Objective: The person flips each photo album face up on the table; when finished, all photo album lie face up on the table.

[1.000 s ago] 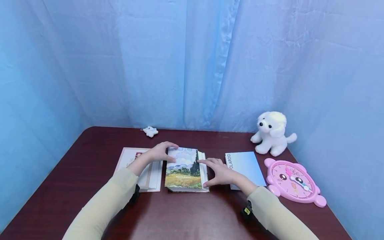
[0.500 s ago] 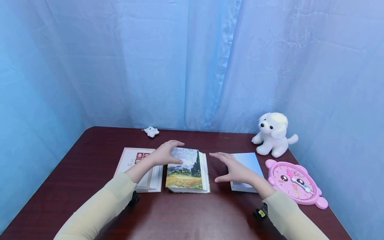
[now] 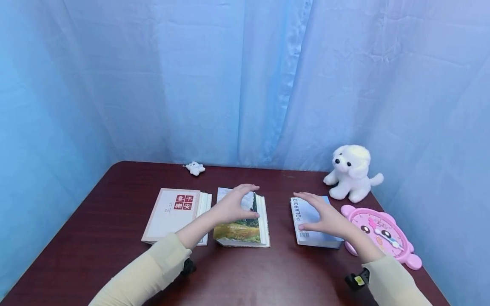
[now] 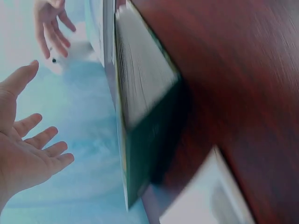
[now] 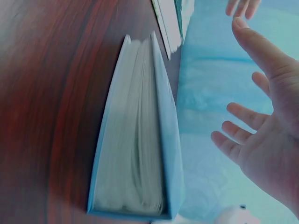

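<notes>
Above the middle photo album, which has a painted landscape cover, hovers my left hand, fingers spread and holding nothing. In the left wrist view that hand is apart from the album's dark green spine. My right hand is over the pale blue album marked POLAROID, thumb and fingers parted. The right wrist view has this hand clear of the blue album's page edges. To the left lies a white album with red characters. All three albums lie flat.
On the dark red table, a white plush dog sits at the back right. A pink clock lies in front of it, close to the blue album. A small white star-shaped plush is near the back edge, before blue curtains.
My right hand has left the middle album's right side and moved right over the blue album. My left hand has shifted right across the middle album, uncovering the white album.
</notes>
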Tool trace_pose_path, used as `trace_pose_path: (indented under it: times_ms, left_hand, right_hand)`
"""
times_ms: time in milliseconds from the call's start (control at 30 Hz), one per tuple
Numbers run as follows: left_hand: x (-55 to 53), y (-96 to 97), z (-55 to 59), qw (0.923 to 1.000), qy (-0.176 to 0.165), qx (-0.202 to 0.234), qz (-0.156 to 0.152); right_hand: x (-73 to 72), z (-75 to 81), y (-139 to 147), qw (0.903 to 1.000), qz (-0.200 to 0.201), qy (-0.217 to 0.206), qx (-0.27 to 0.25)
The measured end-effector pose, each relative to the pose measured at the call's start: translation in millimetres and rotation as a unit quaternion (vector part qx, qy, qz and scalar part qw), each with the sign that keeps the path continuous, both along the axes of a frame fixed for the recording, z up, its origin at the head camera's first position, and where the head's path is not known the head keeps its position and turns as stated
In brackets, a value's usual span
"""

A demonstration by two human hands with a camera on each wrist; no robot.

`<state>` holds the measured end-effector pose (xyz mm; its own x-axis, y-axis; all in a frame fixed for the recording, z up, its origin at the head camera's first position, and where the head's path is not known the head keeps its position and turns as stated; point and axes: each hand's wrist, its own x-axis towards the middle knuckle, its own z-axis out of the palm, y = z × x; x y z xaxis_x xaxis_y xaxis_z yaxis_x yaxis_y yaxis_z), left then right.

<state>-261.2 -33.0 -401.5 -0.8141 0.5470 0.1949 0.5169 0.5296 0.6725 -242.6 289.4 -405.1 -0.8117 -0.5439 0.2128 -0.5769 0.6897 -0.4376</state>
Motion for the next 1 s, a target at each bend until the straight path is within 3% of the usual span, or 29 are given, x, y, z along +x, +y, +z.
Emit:
trace_pose_path:
  times_ms: [233, 433, 833, 1000]
  left_hand:
    - [10.6, 25.8, -7.3, 0.9997, -0.018, -0.010, -0.014]
    - [13.7, 45.4, -16.8, 0.9992, -0.013, -0.025, -0.028]
    - [8.4, 77.3, -31.0, 0.9957, -0.043, -0.032, -0.075]
    - [0.8, 89.0, -38.4, 0.9934, -0.050, -0.050, -0.090]
  right_hand:
    - [0.4, -6.9, 25, 0.9996, -0.016, 0.023, -0.002]
    - [7.9, -13.0, 44, 0.9992, -0.032, 0.020, 0.013]
    - [15.2, -28.8, 77, 0.9990, -0.040, 0.004, 0.016]
    - [15.1, -35.8, 86, 0.9983, -0.038, -0.045, -0.003]
